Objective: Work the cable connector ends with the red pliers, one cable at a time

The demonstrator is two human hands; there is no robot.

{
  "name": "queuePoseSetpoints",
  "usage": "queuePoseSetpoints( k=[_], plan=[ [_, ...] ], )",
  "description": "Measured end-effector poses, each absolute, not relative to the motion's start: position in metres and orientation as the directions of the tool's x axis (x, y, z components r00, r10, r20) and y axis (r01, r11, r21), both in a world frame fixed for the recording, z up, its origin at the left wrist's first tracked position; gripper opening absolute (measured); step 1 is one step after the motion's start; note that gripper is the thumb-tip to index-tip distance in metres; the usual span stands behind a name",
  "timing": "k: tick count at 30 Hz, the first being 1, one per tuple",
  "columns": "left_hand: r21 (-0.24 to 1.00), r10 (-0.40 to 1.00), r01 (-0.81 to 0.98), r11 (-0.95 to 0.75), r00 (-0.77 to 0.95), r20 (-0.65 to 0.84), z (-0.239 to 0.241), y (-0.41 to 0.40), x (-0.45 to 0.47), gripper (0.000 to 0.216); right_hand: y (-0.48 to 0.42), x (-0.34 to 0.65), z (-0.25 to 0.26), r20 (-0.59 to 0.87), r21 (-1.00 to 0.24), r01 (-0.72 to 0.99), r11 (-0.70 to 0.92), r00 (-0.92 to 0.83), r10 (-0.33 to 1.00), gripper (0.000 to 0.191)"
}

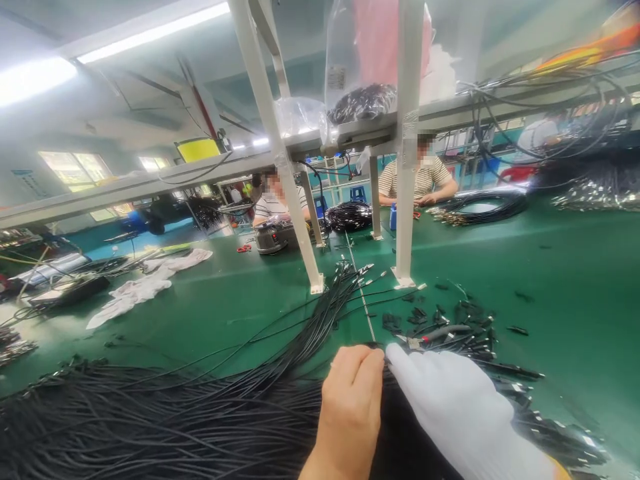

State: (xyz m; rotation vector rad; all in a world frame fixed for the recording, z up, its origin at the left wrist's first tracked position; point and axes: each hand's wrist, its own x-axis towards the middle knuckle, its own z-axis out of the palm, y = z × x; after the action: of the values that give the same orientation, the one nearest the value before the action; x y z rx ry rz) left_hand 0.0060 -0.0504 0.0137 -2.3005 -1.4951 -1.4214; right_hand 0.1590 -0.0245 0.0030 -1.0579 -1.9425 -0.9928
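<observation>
My left hand [353, 400], bare, is closed with its fingertips pinched together above the pile of black cables [165, 420]. Beside it my right hand [455, 400], in a white glove, is closed too, thumb tip almost touching the left fingers. A small dark part of a black cable shows at the fingertips; the rest is hidden by the hands. Just beyond the right hand lie cutting pliers [440, 334] with a dark and red handle. Small black pieces [420, 315] are scattered around them. A bundle of cables [320, 320] runs away from me, its ends showing light tips.
White shelf posts [407, 200] stand on the green table [560, 280]. Across it sit two people in striped shirts, near coiled cables [485, 207] and a grey device [273, 239]. A white cloth [150, 283] lies at left. More black cable ends [560, 433] lie at right.
</observation>
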Motion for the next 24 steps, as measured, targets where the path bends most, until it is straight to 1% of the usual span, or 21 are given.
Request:
queuePoseSetpoints(
  k=[3, 5, 7, 9, 12, 18, 21, 24],
  plan=[
    [0.419, 0.725, 0.733, -0.536, 0.145, 0.673, 0.012, -0.05, 0.006, 0.027, -0.024, 0.16, -0.001, 0.819, 0.302, 0.88, 0.366, -0.436, 0.372, 0.027],
    [0.463, 0.749, 0.72, -0.517, 0.119, 0.652, 0.011, -0.05, 0.007, 0.027, -0.026, 0.161, -0.002, 0.8, 0.332, 0.866, 0.373, -0.468, 0.376, 0.028],
    [0.557, 0.807, 0.696, -0.453, 0.053, 0.589, 0.012, -0.051, 0.01, 0.025, -0.028, 0.162, -0.004, 0.774, 0.368, 0.846, 0.386, -0.509, 0.377, 0.031],
    [0.678, 0.875, 0.645, -0.351, -0.031, 0.482, 0.013, -0.052, 0.012, 0.021, -0.03, 0.163, -0.006, 0.754, 0.396, 0.828, 0.398, -0.54, 0.373, 0.033],
    [0.789, 0.924, 0.568, -0.234, -0.123, 0.362, 0.016, -0.053, 0.015, 0.018, -0.031, 0.163, -0.007, 0.756, 0.386, 0.829, 0.405, -0.536, 0.377, 0.032],
    [0.845, 0.933, 0.508, -0.166, -0.198, 0.302, 0.019, -0.051, 0.014, 0.015, -0.027, 0.158, -0.011, 0.826, 0.309, 0.864, 0.397, -0.451, 0.339, 0.025],
    [0.854, 0.937, 0.496, -0.158, -0.197, 0.288, 0.019, -0.049, 0.013, 0.015, -0.023, 0.158, -0.013, 0.806, 0.326, 0.845, 0.424, -0.483, 0.343, 0.025],
    [0.864, 0.943, 0.484, -0.14, -0.2, 0.265, 0.018, -0.049, 0.015, 0.014, -0.019, 0.159, -0.015, 0.802, 0.34, 0.824, 0.453, -0.505, 0.318, 0.023]
  ],
)
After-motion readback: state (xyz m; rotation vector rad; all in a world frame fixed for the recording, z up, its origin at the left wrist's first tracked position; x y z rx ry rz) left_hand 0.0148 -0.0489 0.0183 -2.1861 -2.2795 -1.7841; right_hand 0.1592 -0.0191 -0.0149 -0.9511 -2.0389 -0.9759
